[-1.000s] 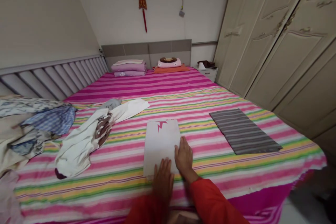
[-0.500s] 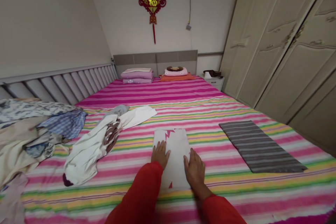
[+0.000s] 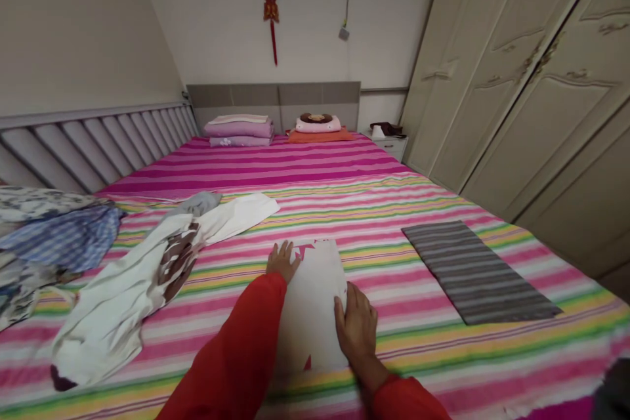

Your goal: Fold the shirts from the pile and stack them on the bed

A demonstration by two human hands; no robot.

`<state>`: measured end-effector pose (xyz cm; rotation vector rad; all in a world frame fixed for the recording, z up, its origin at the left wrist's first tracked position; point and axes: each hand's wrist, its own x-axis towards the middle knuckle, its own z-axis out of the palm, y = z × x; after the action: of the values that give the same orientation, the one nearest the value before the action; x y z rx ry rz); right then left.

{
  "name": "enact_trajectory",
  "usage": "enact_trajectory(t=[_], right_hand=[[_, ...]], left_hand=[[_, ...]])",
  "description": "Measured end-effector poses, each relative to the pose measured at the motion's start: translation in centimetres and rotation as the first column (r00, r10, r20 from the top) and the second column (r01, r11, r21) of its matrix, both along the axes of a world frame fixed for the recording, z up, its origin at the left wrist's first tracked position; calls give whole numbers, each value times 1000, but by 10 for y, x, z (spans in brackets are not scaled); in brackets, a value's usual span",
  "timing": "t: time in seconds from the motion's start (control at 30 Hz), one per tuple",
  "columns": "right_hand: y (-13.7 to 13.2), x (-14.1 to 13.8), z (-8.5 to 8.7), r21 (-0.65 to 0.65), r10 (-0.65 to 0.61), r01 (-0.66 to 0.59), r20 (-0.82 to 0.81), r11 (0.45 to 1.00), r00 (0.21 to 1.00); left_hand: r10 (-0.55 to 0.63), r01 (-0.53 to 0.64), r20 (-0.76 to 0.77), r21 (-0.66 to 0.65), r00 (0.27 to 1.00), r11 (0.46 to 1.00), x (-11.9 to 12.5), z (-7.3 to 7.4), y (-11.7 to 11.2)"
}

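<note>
A white folded garment (image 3: 315, 302) with dark pink zigzag marks lies flat in front of me as a neat rectangle. My left hand (image 3: 283, 262) rests on its far left corner, fingers spread. Along the right edge lies my right hand (image 3: 358, 325), palm down, with the thumb apart from the fingers and touching the cloth. Neither hand grips anything. To the left sprawls a crumpled white garment (image 3: 118, 302) with a brown patch. A grey striped folded cloth (image 3: 472, 272) lies flat on the right.
Everything lies on a bed with a striped sheet (image 3: 423, 367). A heap of clothes (image 3: 63, 233) is at the left, by the bed rail (image 3: 98, 144). Folded purple bedding (image 3: 241, 130) and a pink pillow (image 3: 317, 123) sit near the headboard. A wardrobe (image 3: 516, 79) stands right.
My left hand has slid forward along the left edge to the far corner of the folded garment. My right hand stays by the right edge. The view has shifted slightly.
</note>
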<state>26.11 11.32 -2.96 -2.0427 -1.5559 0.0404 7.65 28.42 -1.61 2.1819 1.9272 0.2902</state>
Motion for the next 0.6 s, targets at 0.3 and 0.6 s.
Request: enact_trajectory(t=[0.3, 0.6], right_hand=[[-1, -1, 9, -7, 8, -8, -17, 1000, 1000], [-1, -4, 32, -67, -28, 13, -233, 998, 972]], left_hand=[[-16, 16, -13, 28, 1000, 999, -7, -1, -48], [-211, 178, -9, 575, 977, 799, -43, -79, -201]])
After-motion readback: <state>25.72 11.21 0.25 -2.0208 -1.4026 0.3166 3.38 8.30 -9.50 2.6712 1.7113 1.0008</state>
